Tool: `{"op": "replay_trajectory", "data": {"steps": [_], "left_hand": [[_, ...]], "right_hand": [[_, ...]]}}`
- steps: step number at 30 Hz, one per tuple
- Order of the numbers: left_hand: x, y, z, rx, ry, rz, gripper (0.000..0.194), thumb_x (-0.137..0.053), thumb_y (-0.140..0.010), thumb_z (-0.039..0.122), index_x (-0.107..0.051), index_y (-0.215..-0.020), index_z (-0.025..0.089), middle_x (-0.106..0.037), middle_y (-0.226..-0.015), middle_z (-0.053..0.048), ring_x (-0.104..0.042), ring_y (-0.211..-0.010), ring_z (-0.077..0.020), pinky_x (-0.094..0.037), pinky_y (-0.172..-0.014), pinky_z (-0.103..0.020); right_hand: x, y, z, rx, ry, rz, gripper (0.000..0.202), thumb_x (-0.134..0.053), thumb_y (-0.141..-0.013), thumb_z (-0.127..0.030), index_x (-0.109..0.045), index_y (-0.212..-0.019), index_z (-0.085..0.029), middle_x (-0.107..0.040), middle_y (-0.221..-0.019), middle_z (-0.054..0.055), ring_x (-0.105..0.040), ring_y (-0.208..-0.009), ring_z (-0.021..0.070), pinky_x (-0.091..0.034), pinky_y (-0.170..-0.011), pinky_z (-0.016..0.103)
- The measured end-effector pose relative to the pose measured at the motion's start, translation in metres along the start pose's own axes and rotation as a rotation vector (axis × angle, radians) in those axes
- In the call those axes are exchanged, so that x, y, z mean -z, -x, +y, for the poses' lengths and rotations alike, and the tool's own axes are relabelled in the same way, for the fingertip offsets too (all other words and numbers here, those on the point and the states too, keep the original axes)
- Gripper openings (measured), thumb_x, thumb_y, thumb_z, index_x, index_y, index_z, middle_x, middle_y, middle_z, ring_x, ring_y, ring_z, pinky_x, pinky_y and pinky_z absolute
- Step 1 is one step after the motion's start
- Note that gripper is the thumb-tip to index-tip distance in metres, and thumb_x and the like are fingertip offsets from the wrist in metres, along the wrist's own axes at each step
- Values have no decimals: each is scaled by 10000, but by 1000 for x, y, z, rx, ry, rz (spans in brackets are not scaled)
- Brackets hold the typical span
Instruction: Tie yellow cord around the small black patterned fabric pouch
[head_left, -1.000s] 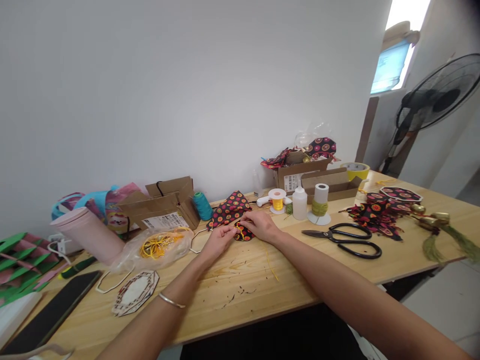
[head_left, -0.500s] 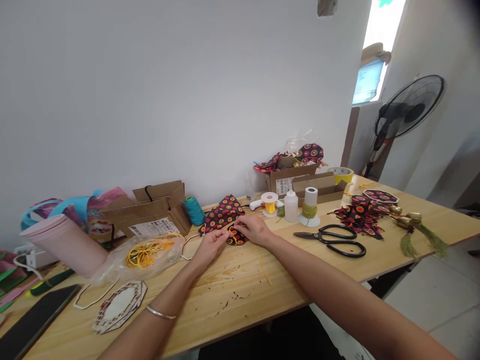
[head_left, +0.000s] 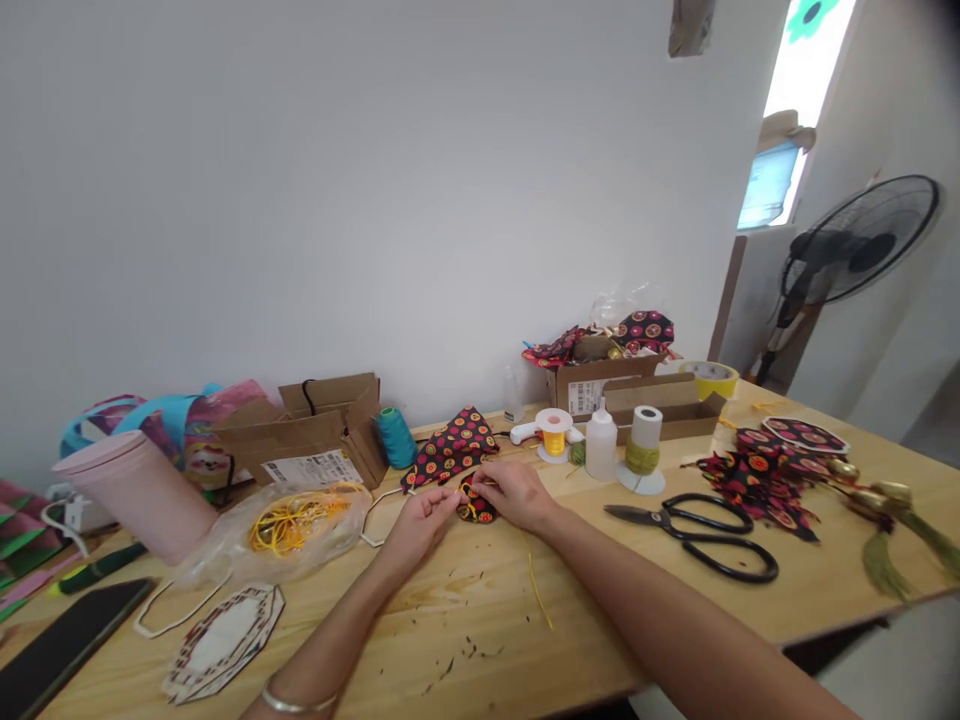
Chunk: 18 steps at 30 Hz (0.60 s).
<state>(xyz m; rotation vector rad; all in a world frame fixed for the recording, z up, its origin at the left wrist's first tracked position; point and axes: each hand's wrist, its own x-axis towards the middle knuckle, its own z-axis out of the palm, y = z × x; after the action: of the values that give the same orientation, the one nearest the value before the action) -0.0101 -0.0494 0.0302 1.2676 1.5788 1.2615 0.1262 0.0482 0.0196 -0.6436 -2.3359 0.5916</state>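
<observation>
Both hands meet at a small dark patterned fabric piece [head_left: 477,508] on the wooden table. My left hand [head_left: 426,518] pinches a yellow cord [head_left: 466,492] at the piece's left side. My right hand [head_left: 517,493] is closed over its right side, with the fingertips bent inward; whether they grip cord or fabric I cannot make out. A loose yellow cord end [head_left: 537,585] trails down onto the table below my right wrist. Behind the hands lies a larger patterned cloth [head_left: 452,447], beside a teal thread cone [head_left: 396,438].
Black-handled scissors [head_left: 697,530] lie to the right, near a glue bottle [head_left: 601,443], a green cord spool [head_left: 642,455] and a yellow cord spool [head_left: 553,437]. At left are a plastic bag of yellow cord [head_left: 289,525], a pink tumbler [head_left: 142,495] and a phone [head_left: 71,640].
The camera view has tilted and shifted, so the table items on the right sit further right and lower. Both hands stay at the small fabric piece with the yellow cord.
</observation>
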Motion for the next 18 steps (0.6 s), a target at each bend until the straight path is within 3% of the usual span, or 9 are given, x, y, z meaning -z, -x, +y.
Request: {"op": "replay_trajectory", "data": {"steps": [4,11,17,18], "left_hand": [[2,2,-3,-34,-42,26,263,-574,-679,383,-653,-725,137,-580,-579,18,-462,-505,-91,-339,-481,-179],[4,9,-2,-16,-66,83,242,-538,-724,361,-654,-836,180,-650,-776,-22,-529,-759,-166,-378,-693,-224],[5,11,-13,179,44,224,301,-594,-626,470,-652,-691,182,-568,-549,9,-458,-513,-119,-351,-463,-195],[5,11,-17,185,78,248,319,-614,-591,491,-654,-660,182,-571,-568,5,-463,-532,-121,-362,-480,-198]], "right_hand": [[-2,-1,4,-32,-44,31,131,-477,-783,-246,-604,-791,-213,-643,-722,-4,-549,-649,124,-338,-548,207],[-3,-3,0,-70,-151,24,134,-457,-784,-219,-589,-761,-218,-645,-746,-5,-569,-681,127,-384,-584,204],[-21,2,1,-191,-298,67,126,-447,-773,-221,-565,-735,-245,-633,-740,-1,-575,-692,138,-425,-601,211],[-24,3,3,-206,-319,59,115,-459,-758,-217,-564,-728,-253,-632,-740,-4,-577,-697,141,-434,-604,213]]}}
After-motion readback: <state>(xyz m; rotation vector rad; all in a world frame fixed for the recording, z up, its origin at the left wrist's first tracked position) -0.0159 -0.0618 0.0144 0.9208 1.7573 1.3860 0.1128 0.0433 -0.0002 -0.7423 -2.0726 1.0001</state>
